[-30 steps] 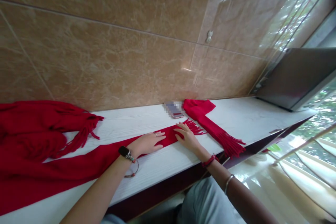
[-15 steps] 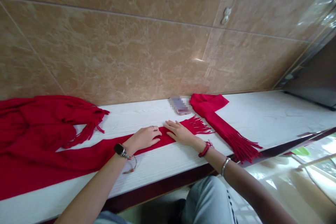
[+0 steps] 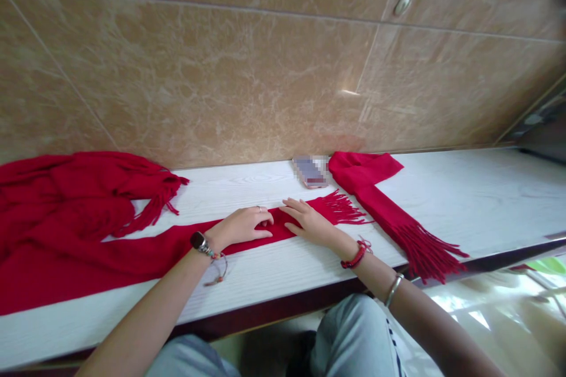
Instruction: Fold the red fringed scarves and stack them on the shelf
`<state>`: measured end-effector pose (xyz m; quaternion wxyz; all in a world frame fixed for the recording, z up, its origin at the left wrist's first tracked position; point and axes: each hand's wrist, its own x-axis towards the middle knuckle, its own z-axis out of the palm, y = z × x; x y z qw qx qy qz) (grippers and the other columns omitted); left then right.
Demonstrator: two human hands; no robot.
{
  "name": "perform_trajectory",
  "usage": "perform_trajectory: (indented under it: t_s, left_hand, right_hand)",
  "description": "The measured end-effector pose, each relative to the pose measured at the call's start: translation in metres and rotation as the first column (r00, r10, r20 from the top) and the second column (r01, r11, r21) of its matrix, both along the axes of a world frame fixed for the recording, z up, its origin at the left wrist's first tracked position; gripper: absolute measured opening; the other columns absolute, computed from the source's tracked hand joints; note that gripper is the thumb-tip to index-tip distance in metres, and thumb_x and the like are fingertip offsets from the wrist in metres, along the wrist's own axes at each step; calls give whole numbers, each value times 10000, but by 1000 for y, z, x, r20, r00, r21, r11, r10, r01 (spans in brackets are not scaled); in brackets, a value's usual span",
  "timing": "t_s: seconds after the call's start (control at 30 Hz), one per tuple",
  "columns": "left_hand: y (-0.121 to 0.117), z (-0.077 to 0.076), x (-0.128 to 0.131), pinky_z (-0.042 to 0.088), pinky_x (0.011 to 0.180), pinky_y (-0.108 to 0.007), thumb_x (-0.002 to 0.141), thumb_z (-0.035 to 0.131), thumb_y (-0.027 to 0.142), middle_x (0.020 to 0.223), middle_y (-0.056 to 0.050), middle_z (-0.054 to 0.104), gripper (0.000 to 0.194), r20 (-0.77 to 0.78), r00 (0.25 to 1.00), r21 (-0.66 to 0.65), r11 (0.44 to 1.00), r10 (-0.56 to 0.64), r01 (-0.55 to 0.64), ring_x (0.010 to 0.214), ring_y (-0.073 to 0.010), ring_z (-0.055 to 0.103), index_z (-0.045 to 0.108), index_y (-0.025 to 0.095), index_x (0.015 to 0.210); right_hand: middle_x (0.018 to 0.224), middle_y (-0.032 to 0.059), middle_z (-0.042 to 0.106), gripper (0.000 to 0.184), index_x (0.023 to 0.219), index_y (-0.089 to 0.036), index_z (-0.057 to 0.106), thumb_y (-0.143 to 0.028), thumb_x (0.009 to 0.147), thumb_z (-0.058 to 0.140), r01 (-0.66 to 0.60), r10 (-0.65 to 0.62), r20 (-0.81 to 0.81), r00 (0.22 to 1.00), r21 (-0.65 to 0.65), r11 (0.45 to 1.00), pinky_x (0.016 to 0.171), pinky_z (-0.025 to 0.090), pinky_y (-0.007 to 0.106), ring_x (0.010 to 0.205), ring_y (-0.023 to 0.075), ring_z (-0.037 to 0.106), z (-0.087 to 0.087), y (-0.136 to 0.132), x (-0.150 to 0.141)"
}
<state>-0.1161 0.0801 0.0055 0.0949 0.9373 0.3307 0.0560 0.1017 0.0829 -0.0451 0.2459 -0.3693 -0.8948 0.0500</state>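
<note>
A long red scarf (image 3: 186, 247) lies lengthwise on the white table, its fringe (image 3: 342, 207) spread toward the right. My left hand (image 3: 242, 227) rests on the scarf with its fingers slightly bent and the thumb apart, gripping nothing visible. Just to its right, my right hand (image 3: 312, 224) lies flat on the same scarf, fingers stretched out. A gap of red cloth shows between both hands. Past the fringe lies a second red scarf (image 3: 371, 188), folded narrow and bent at an angle, with its tassels hanging over the front edge.
A heap of red cloth with fringe (image 3: 79, 188) covers the left of the white table (image 3: 247, 179). Against the back sits a partly pixelated phone (image 3: 311, 172). A brown tiled wall (image 3: 221, 82) rises behind. A dark object (image 3: 546, 135) stands at the far right.
The view has shifted a little, so table and scarves appear moved. My hands stay on the scarf; the left thumb and fingers look slightly more spread.
</note>
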Motion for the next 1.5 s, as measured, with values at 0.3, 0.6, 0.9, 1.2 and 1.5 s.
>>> perform_trajectory:
  t_s: [0.3,0.6,0.9,1.2,1.5]
  left_hand:
    - [0,-1,-1,405,755,-240,837,532,285,945,-25,606,164,6,1000,9,1000,-10,10,840,-158,560,583,180,953]
    - [2,1,0,391,698,-225,820,538,268,889,-17,605,123,-13,1000,20,1000,-15,16,787,-147,556,576,179,896]
    - [-4,9,-5,370,603,-238,794,566,385,799,-9,606,217,-147,982,28,993,120,-117,695,-156,545,539,180,861]
    - [-11,13,-4,422,741,-273,800,533,340,945,-46,591,225,-178,979,41,995,98,-92,819,-180,562,547,176,953]
    - [-17,6,-7,375,944,-338,818,486,224,1237,-114,464,412,-161,982,-26,994,97,-103,1099,-226,487,447,147,1221]
  right_hand:
    - [1377,145,384,440,1311,-154,417,-293,893,409,-33,32,100,995,2,999,1039,274,466,1286,245,307,5,-6,0]
    - [1401,145,339,481,1342,-152,369,-344,901,391,-72,70,127,989,4,997,1044,260,462,1303,241,270,7,-7,1]
    - [1412,104,324,488,1368,-139,312,-357,933,280,-34,40,291,956,-27,999,1046,251,467,1303,229,271,4,-10,8]
    - [1429,168,254,495,1356,-59,313,-256,902,314,316,-309,309,900,27,948,1023,244,529,1318,298,200,5,-6,22]
    - [1421,128,296,498,1373,-116,293,-351,936,256,87,-80,337,938,-6,996,1027,277,478,1307,248,251,2,-22,1]
